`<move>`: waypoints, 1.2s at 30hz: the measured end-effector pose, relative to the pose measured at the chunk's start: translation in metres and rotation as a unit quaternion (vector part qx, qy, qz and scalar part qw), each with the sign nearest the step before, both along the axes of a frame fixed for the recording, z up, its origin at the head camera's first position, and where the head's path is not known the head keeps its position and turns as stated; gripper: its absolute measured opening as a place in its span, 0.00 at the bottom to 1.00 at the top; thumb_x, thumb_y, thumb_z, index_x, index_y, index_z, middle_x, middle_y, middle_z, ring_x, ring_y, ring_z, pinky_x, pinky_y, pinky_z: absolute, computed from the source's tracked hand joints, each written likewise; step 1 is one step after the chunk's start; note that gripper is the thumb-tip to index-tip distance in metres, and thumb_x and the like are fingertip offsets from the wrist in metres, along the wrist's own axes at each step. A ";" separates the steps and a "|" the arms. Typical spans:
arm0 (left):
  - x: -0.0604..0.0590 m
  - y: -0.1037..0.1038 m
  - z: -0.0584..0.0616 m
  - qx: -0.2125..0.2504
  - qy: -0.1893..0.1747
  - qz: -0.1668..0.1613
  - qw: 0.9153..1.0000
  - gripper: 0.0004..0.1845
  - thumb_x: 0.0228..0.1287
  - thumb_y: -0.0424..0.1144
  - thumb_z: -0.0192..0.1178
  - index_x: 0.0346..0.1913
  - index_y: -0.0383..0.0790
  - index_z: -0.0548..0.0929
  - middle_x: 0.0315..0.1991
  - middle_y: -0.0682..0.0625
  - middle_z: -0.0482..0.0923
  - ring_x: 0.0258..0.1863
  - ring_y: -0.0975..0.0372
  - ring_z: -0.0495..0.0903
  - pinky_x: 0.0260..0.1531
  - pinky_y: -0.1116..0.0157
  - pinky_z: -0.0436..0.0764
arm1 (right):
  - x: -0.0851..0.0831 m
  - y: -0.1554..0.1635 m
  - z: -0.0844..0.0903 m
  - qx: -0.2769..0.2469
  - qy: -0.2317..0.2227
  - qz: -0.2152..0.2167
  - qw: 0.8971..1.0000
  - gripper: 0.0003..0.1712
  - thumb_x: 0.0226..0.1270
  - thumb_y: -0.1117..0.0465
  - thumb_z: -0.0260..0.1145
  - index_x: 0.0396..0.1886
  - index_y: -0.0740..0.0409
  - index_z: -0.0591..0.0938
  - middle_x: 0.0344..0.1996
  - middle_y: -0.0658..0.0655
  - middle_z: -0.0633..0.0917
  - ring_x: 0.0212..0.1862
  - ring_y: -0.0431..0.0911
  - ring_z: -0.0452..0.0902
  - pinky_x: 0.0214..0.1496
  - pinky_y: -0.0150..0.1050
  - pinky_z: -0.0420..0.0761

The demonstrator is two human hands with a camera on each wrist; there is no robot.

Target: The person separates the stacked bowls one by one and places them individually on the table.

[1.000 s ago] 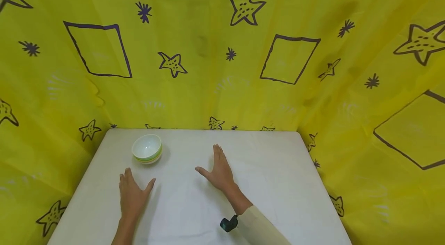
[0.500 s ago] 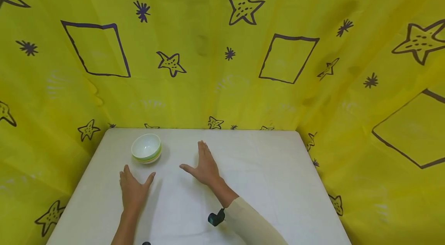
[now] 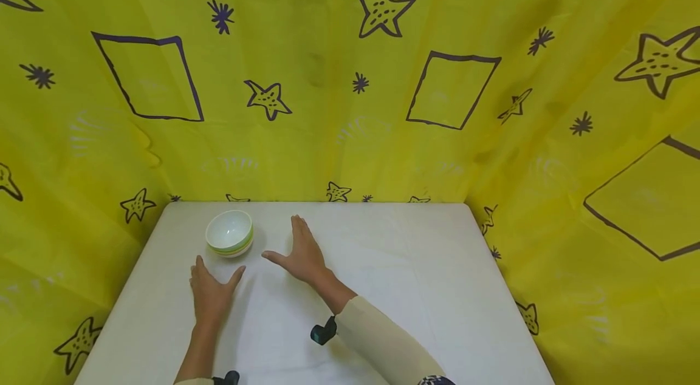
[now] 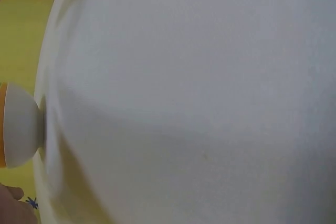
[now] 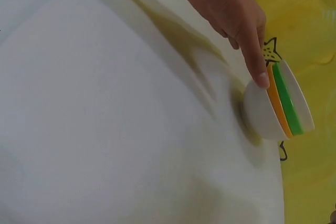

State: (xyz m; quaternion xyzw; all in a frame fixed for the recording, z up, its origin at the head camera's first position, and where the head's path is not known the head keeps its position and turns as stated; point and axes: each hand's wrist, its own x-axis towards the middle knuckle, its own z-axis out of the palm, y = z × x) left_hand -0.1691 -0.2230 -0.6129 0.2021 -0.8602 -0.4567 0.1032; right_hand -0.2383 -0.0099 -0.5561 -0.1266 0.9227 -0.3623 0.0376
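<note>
A smooth round bowl (image 3: 229,232), white with green and orange bands, sat upper left on the table (image 3: 415,275). Left hand (image 3: 210,294) and right hand (image 3: 299,256) lay flat nearby, fingers straight, thumbs spread, holding nothing.

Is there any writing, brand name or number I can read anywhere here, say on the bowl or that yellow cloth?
None: no words, numbers or brand marks can be read in any view.
The bowl bears only green and orange stripes, no text.
The yellow cloth bears only drawn stars, bursts and four-sided outlines.
The white table is plain.
</note>
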 end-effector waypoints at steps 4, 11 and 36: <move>-0.003 0.000 0.001 0.021 0.009 0.002 1.000 0.64 0.63 0.48 0.76 0.82 0.25 0.39 0.80 0.21 0.40 0.79 0.29 0.40 0.75 0.32 0.47 | -0.003 -0.009 0.004 0.010 0.006 0.006 1.000 0.64 0.63 0.30 0.73 0.86 0.58 0.54 0.84 0.57 0.57 0.83 0.50 0.50 0.81 0.48 0.58; -0.014 -0.003 0.002 0.037 0.050 0.009 0.998 0.63 0.61 0.42 0.77 0.82 0.25 0.40 0.80 0.22 0.44 0.80 0.32 0.44 0.78 0.38 0.47 | -0.012 -0.022 0.011 0.018 0.009 0.013 1.000 0.64 0.63 0.32 0.73 0.85 0.60 0.55 0.83 0.58 0.59 0.83 0.50 0.52 0.80 0.47 0.60; -0.029 -0.002 -0.002 0.039 0.074 -0.003 0.996 0.60 0.58 0.38 0.79 0.80 0.23 0.47 0.77 0.22 0.54 0.79 0.33 0.51 0.78 0.40 0.51 | -0.024 -0.051 0.015 0.018 -0.021 0.029 0.999 0.65 0.60 0.37 0.79 0.85 0.60 0.55 0.82 0.59 0.61 0.82 0.50 0.54 0.79 0.44 0.62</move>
